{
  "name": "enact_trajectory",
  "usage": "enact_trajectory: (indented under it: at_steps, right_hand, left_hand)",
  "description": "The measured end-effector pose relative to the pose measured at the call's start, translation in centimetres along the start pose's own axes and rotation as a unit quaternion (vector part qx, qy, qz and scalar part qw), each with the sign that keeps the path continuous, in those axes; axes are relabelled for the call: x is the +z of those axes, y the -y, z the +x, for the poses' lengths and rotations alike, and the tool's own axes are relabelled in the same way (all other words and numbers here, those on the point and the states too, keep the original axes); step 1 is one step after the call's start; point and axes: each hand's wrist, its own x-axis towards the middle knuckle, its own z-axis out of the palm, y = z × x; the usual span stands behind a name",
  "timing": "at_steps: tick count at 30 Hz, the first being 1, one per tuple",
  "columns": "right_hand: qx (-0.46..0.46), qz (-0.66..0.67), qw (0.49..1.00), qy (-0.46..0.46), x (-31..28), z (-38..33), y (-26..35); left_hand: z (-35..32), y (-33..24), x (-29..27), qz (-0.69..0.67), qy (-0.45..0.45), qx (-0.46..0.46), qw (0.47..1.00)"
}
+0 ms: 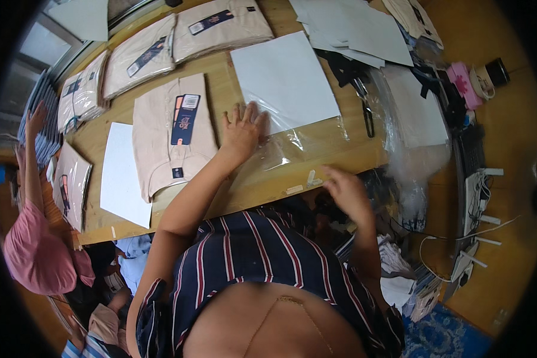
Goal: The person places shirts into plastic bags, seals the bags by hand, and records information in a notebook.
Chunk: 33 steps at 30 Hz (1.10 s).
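Observation:
My left hand (241,130) lies with fingers spread on the table. Its fingertips touch the lower left of a clear plastic bag (289,146), which overlaps a white sheet of card (286,77); I cannot tell whether the card is inside it. Near the table's front edge hovers my right hand (347,194), fingers loosely stretched, holding nothing I can see. A folded beige garment (155,119) with a navy hang tag (185,119) lies left of my left forearm. Another white card (122,173) is partly beneath this garment.
Bagged beige garments (221,30) line the table's far side. White cards (358,30) are piled at the far right, above a stack of clear bags (414,107). A black-handled tool (367,107) lies beside them. A co-worker in a pink sleeve (39,250) reaches in at left.

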Motion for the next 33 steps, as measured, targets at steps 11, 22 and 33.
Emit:
enact_trajectory:
  at_steps: [11, 22, 33]
  right_hand:
    - [-0.04, 0.089, 0.995, -0.025, -2.0, 6.3, -4.9]
    - [-0.084, 0.088, 0.988, -0.096, -1.4, 7.7, -6.4]
    - [-0.192, -0.097, 0.937, -0.275, 0.8, 2.7, -5.9]
  left_hand:
    - [6.0, -6.8, 2.1, -0.165, -0.008, 0.332, 0.929]
    - [5.9, -7.1, 1.5, -0.082, 0.095, 0.338, 0.933]
    - [6.0, -7.7, 1.6, -0.137, 0.136, 0.27, 0.943]
